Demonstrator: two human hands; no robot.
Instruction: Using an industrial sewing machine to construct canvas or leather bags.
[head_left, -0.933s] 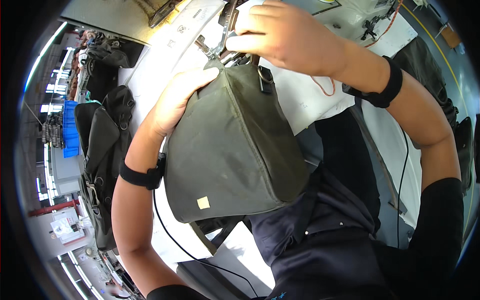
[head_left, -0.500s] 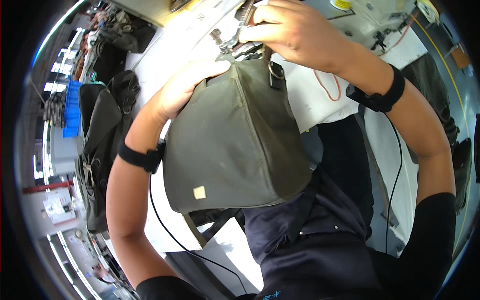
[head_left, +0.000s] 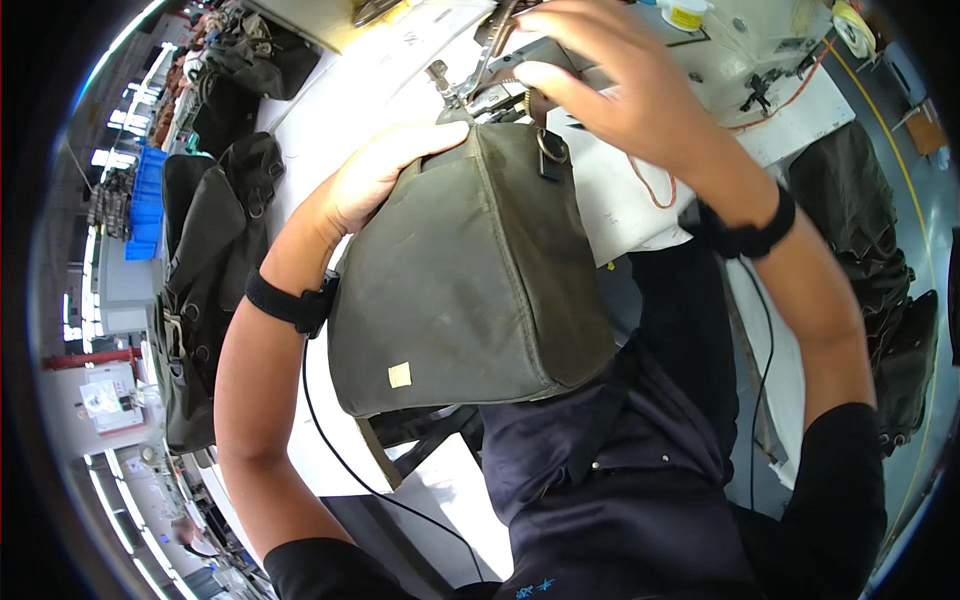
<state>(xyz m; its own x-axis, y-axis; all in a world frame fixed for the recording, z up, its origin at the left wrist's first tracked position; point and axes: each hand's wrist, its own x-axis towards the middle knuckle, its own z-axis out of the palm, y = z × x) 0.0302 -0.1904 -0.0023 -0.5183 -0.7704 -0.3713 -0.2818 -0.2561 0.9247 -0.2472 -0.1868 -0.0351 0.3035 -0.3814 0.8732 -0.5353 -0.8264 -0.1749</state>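
An olive-green bag (head_left: 450,290), with a seam down it and a small pale yellow patch near its bottom, rests against my body at the table's edge. My left hand (head_left: 385,170) grips its upper left edge, thumb on top. My right hand (head_left: 625,95), slightly blurred, is above the bag's upper right, fingers apart and curved beside the metal presser parts (head_left: 485,70) of a sewing machine, with nothing visible in its grip. A metal D-ring (head_left: 555,150) hangs on a dark tab below it. The bag's top opening is partly hidden near the machine.
Dark olive bags (head_left: 210,210) are piled at the left beside a blue crate (head_left: 147,200). More bags (head_left: 845,200) lie at the right. A red cord (head_left: 655,195), a white spool (head_left: 683,14) and black cables (head_left: 350,470) are around the white table (head_left: 615,215). A person (head_left: 190,535) is far at lower left.
My right hand has loosened from the metal part it was grasping, its fingers spreading, and its forearm has swung leftward and down. The bag and my left hand have shifted slightly upward in view.
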